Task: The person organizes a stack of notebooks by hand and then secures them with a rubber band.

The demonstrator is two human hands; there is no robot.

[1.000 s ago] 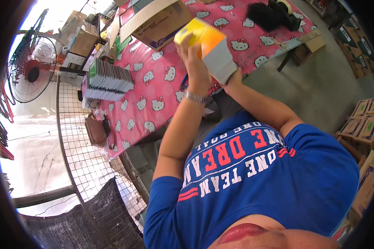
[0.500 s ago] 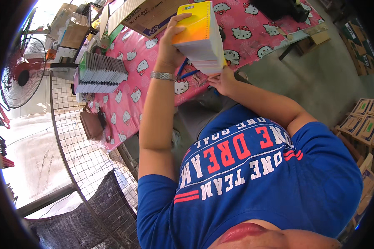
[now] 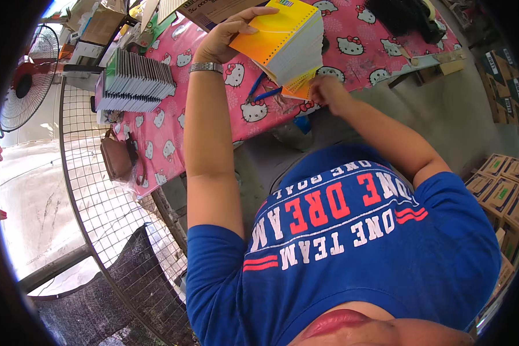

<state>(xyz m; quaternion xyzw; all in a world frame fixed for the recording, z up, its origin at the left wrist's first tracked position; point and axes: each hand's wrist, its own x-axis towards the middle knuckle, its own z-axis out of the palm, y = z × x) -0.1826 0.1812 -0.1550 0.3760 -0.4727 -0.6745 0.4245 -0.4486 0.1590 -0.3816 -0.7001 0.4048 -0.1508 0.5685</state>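
My left hand [image 3: 228, 40] is closed around the far left side of a thick stack of yellow-orange notebooks [image 3: 282, 29]. Small holes are punched along the edge of the top cover, and no wire shows in them. The stack leans, and its lower notebooks [image 3: 299, 86] fan out in steps toward me. My right hand [image 3: 331, 95] is beside the fanned corners, its fingers bent and slightly blurred. Whether it grips a corner there I cannot tell. Beneath the stack, a blue-handled tool [image 3: 265, 94] lies on the table.
A pink patterned cloth covers the table [image 3: 205, 106]. On its left stand piled dark-edged notebooks [image 3: 135, 83], with a brown bag [image 3: 116, 158] at the near edge. A cardboard box [image 3: 225, 11] and a black tape dispenser [image 3: 406, 20] are farther back. Cartons [image 3: 499, 187] are stacked at right.
The notebook stack has tilted, and its lower notebooks have spread into a fan. My right hand has moved right, away from the stack's underside. My left hand still holds the stack.
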